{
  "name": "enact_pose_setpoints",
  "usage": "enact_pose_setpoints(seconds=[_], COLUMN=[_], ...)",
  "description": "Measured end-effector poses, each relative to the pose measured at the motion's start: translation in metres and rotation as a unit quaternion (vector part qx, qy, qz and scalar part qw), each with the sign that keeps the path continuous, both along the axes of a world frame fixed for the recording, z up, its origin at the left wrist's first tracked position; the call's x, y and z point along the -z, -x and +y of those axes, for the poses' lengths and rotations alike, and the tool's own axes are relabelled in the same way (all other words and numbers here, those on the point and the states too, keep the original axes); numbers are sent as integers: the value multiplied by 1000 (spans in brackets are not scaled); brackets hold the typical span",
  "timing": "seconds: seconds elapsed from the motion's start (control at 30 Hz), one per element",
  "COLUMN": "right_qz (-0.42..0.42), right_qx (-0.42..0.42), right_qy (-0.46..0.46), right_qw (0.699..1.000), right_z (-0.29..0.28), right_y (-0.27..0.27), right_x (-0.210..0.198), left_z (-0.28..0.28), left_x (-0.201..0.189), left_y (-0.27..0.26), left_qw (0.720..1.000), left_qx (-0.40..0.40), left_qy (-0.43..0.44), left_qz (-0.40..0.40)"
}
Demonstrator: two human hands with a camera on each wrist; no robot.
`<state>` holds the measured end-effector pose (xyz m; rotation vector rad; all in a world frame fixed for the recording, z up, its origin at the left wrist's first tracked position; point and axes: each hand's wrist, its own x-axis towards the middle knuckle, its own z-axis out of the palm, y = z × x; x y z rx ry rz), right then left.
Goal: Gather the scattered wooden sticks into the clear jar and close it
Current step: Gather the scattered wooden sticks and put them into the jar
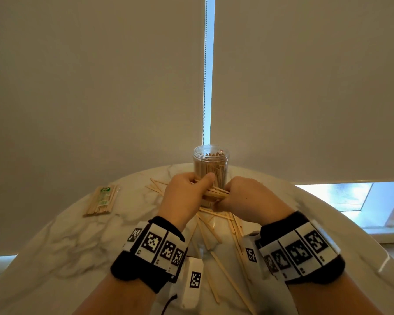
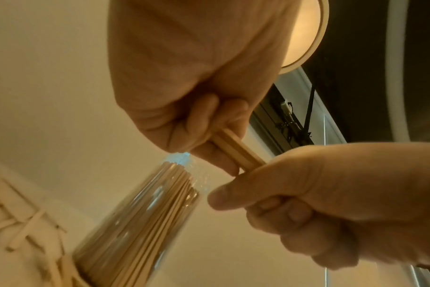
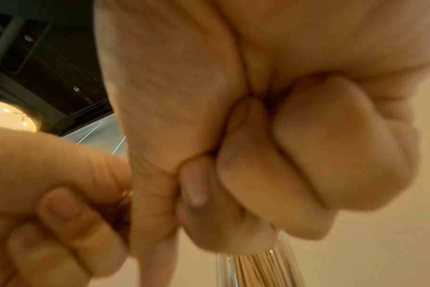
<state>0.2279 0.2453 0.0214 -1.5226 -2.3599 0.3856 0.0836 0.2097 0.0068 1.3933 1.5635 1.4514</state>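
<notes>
Crosswise before the clear jar (image 1: 210,164), both hands (image 1: 210,194) grasp a level stick bundle (image 1: 215,193).

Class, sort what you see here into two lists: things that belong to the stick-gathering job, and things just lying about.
Belongs to the job:
- clear jar, open, already holding sticks
- bundle of sticks held between left hand and right hand
- loose sticks on the table

Just lying about:
- wrapped packet of sticks
- window blind
</notes>
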Motion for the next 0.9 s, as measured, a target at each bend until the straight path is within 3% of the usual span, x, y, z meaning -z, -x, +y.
enact_pose_setpoints(seconds=[0.07,0.2,0.37,0.5,0.57,0.67,0.77,0.9], right_qz=[33,85,44,54,77,131,162,82], right_qx=[-40,-81,-44,-30,-18,32,93,128], right_qy=[0,-85,-137,-97,-86,-101,-136,-193], right_qw=[999,989,989,993,993,986,973,969], right_z=[-1,-8,-4,3,6,10,13,45], right_y=[0,5,1,-16,-23,-36,-43,-18], right_x=[-3,-7,-6,-12,-14,-19,-32,-61], left_z=[6,16,14,11,14,20,43,82], left_x=[7,14,14,11,11,9,7,-5], left_y=[6,18,6,0,0,4,15,20], left_qw=[999,993,991,993,994,988,997,995], left_qx=[-32,-72,2,58,40,-13,-13,-11], left_qy=[11,4,34,76,70,25,36,40], left_qz=[-3,-90,-129,-74,-76,-149,-64,85])
